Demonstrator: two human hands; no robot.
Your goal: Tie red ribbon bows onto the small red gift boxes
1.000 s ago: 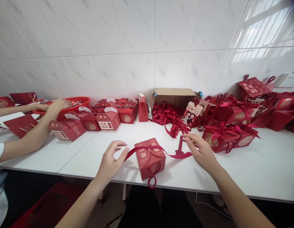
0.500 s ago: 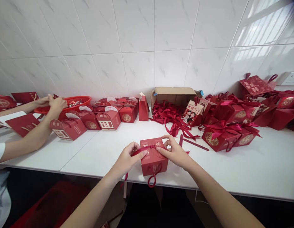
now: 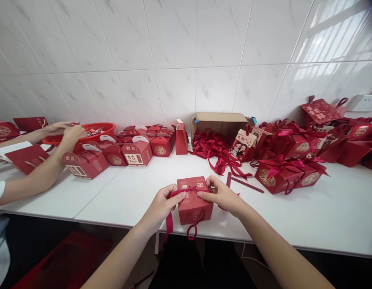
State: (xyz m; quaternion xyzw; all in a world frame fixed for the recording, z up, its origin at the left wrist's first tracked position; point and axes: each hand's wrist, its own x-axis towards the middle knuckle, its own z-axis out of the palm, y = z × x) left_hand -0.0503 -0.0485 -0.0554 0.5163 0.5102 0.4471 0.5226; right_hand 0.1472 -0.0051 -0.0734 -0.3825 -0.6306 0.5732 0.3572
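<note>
Low in the centre of the frame, the left hand (image 3: 161, 202) and right hand (image 3: 223, 197) are closed in a pinch on a glossy dark-red ribbon (image 3: 169, 226), thumbs either side of its knot atop a red cardboard box (image 3: 196, 214) at the near edge of the white bench (image 3: 113, 200). Beyond, right of centre, lies a thin flat dark-red strip (image 3: 247, 185), with bow-tied red cardboard boxes (image 3: 274, 176) further right. Farther back, upright gable-topped red boxes (image 3: 137, 154) line up left of centre, and a brown cardboard carton (image 3: 222, 117) spills tangled red ribbons (image 3: 208, 142) near mid-frame.
</note>
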